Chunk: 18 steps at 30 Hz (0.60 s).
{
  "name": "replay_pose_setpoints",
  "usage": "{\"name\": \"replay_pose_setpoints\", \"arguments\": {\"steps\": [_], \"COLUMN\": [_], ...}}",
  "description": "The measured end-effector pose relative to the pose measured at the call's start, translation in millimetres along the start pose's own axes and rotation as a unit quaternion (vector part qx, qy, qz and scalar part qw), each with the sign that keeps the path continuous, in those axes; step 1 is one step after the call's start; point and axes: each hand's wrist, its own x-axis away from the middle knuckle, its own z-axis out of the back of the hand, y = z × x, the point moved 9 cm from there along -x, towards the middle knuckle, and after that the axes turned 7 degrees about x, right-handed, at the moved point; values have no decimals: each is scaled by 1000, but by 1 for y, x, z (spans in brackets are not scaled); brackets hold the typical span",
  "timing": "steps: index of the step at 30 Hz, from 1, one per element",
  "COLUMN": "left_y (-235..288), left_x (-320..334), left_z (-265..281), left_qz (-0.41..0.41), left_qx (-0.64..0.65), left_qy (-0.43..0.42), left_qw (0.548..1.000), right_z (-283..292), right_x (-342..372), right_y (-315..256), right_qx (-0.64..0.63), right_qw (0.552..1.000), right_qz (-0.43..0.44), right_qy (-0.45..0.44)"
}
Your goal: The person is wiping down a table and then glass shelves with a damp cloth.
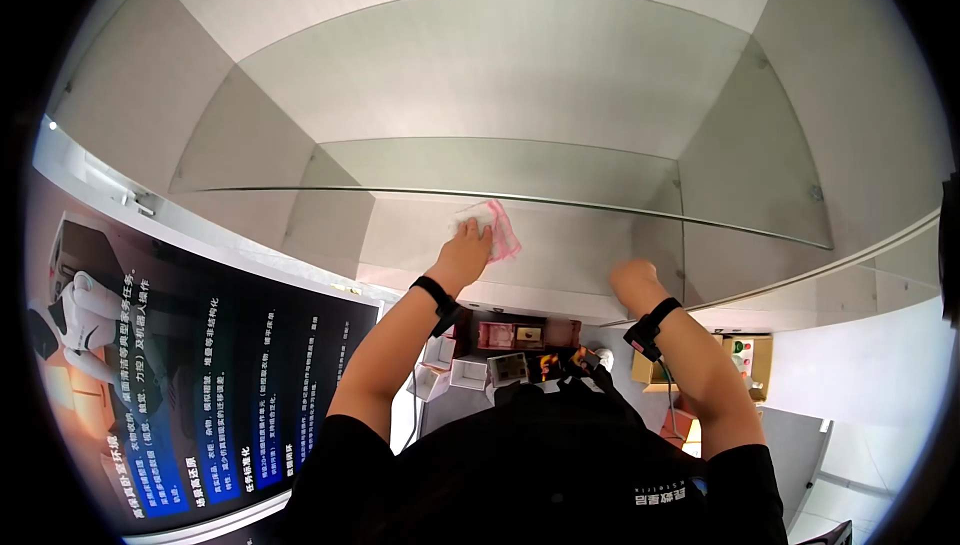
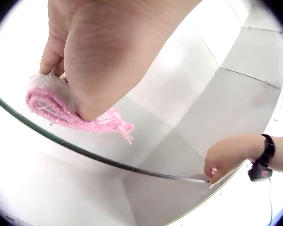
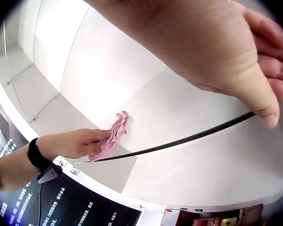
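Observation:
A white and pink cloth (image 1: pixel 505 235) is held by my left hand (image 1: pixel 465 257) at the front of a glass shelf (image 1: pixel 570 204). In the left wrist view the cloth (image 2: pixel 52 106) is folded under the palm and fingers, just above the glass edge (image 2: pixel 85 153). My right hand (image 1: pixel 636 285) is farther right along the same edge. The right wrist view shows its thumb on the glass edge (image 3: pixel 203 134), the other fingers of this hand (image 3: pixel 221 52) curled beyond; their contact with the underside is hidden.
Pale cabinet walls (image 1: pixel 870 95) surround the glass on both sides. A dark display board with white writing (image 1: pixel 240 395) stands at the left. Below, near the body, are small boxes (image 1: pixel 468 373) and a cardboard box (image 1: pixel 762 365) with items inside.

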Motion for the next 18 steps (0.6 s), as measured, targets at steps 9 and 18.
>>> {"name": "replay_pose_setpoints", "arguments": {"steps": [9, 18], "left_y": [-18, -40], "left_x": [-109, -173], "left_z": [-15, 7], "left_qz": [-44, -4], "left_qx": [-47, -1], "left_qy": [31, 37], "left_qw": [997, 999], "right_z": [-9, -7], "right_x": [10, 5], "right_y": [-1, 0], "right_qx": [-14, -16], "right_qw": [999, 999], "right_qz": [1, -14], "right_qy": [-31, -44]}}
